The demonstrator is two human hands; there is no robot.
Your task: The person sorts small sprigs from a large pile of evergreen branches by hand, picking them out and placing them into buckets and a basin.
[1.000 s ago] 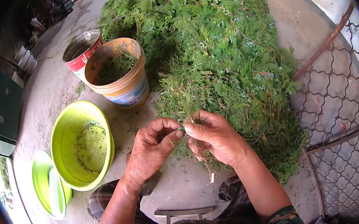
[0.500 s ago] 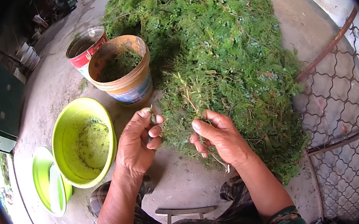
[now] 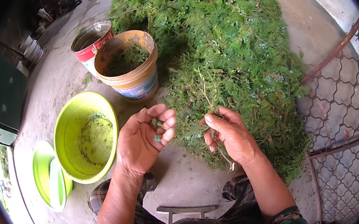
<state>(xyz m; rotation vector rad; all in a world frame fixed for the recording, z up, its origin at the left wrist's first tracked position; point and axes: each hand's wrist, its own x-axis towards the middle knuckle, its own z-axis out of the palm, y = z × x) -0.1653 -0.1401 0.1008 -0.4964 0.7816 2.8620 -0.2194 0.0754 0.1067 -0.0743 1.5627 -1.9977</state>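
Observation:
My left hand [image 3: 141, 139] is turned palm up, its fingers curled into a cup. In it lie a few small blue-green seed cones [image 3: 156, 123]. A thin conifer twig [image 3: 206, 93] with a brown stem is pinched between the thumb and fingers of my right hand [image 3: 229, 133]. The twig's leafy end points up and away, and its cut end sticks out below the hand. Beyond and beneath my right hand spreads a big heap of green conifer branches [image 3: 225, 51], dotted with similar cones. A yellow-green basin [image 3: 63, 142] stands left of my left hand.
A plastic bucket [image 3: 136, 88] holding green clippings stands in front, beside a red-and-white bucket [image 3: 89, 51]. Green shallow dishes [image 3: 42, 172] lie at the left. A wire-mesh panel [image 3: 338, 101] borders the right side. A low stool [image 3: 186, 208] is between my legs.
My left hand has opened from a pinch into a palm-up cup, showing the cones. My right hand keeps the twig and has shifted slightly right in view.

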